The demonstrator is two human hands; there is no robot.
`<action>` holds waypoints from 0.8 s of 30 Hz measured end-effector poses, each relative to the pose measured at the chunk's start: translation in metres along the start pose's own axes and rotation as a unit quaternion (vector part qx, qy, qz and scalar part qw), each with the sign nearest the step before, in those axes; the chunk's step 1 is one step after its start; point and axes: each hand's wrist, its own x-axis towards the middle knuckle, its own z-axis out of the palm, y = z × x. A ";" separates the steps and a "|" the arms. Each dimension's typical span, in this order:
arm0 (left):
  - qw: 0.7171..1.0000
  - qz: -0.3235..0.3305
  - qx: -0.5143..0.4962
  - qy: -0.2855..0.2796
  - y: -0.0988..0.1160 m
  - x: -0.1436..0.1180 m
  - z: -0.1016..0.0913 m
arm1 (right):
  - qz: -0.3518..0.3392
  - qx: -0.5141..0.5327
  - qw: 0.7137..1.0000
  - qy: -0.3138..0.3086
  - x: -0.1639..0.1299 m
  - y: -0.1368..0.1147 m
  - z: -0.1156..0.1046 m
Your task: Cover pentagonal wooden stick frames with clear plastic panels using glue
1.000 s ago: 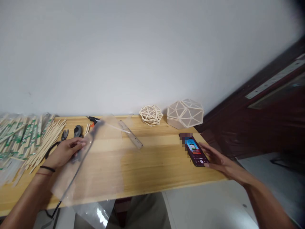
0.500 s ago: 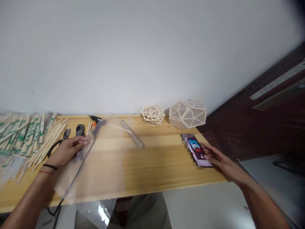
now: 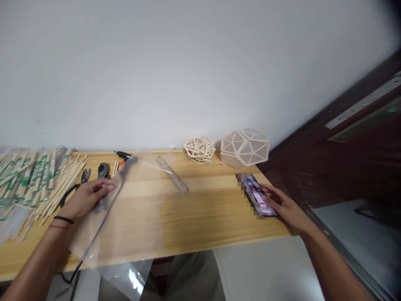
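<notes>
My left hand [image 3: 89, 195] pinches the upper left part of a clear plastic sheet [image 3: 140, 225] that lies over the table and hangs past its front edge. A black cable [image 3: 103, 225] and the dark handle of a tool show through the sheet. On the right, a phone [image 3: 260, 200] with a lit screen is on the table. My right hand [image 3: 282, 205] is at the phone's right edge, its thumb over the screen and its fingers along the side. Whether the fingers reach under the phone is hidden.
Near the wall stand a small stick lattice [image 3: 199, 149] and a larger covered stick polyhedron [image 3: 244, 147]. A ruler [image 3: 180, 180] lies partly by the sheet. Left are pruning shears [image 3: 85, 176], a grey cutter [image 3: 102, 170], a glue gun [image 3: 123, 156], loose sticks [image 3: 67, 182] and wrapped chopsticks [image 3: 39, 175].
The phone's screen shows different content, and my right thumb has shifted slightly over it. My left hand keeps its hold on the sheet. The whole view has shifted a little.
</notes>
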 end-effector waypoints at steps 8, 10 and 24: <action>1.000 0.005 -0.001 0.002 0.004 -0.002 0.000 | 0.021 0.015 0.999 0.034 0.002 0.007 0.006; 1.000 0.009 -0.001 0.000 0.004 -0.003 -0.001 | 0.022 0.017 0.999 0.030 0.003 0.008 0.006; 1.000 0.012 -0.006 -0.005 -0.007 -0.001 -0.001 | 0.000 0.031 0.995 -0.096 -0.018 -0.006 -0.015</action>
